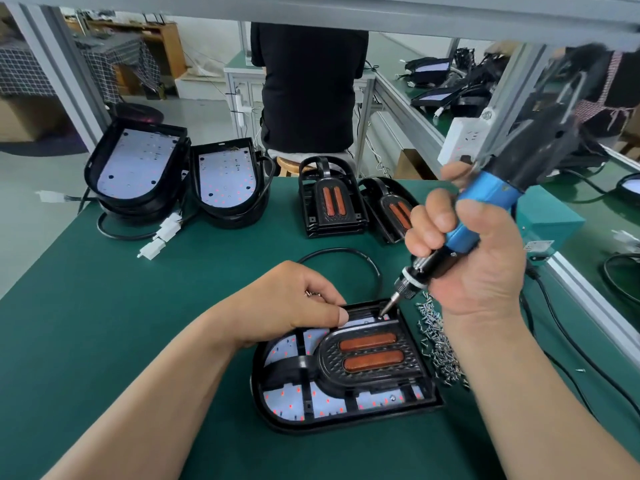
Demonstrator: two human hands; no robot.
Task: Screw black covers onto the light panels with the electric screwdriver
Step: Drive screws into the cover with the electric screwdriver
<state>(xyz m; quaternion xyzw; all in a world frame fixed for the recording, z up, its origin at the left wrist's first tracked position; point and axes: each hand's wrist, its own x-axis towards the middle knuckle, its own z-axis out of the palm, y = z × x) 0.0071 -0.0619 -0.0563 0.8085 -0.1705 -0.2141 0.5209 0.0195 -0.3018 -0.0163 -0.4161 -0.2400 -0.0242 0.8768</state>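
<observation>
Right hand (485, 271) fingers wrap the driver (485, 209), bit on the lower-centre cover (367, 355). Left hand (294, 299) fingers pinch its edge.

Assembly workshop, green-matted benches (104, 306), aluminium frame rails (311, 12), stacked light panels (135, 168).

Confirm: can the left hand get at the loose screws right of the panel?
Probably not cleanly: the left hand rests on the light panel, and the right hand with the screwdriver stands between it and the screws.
</observation>
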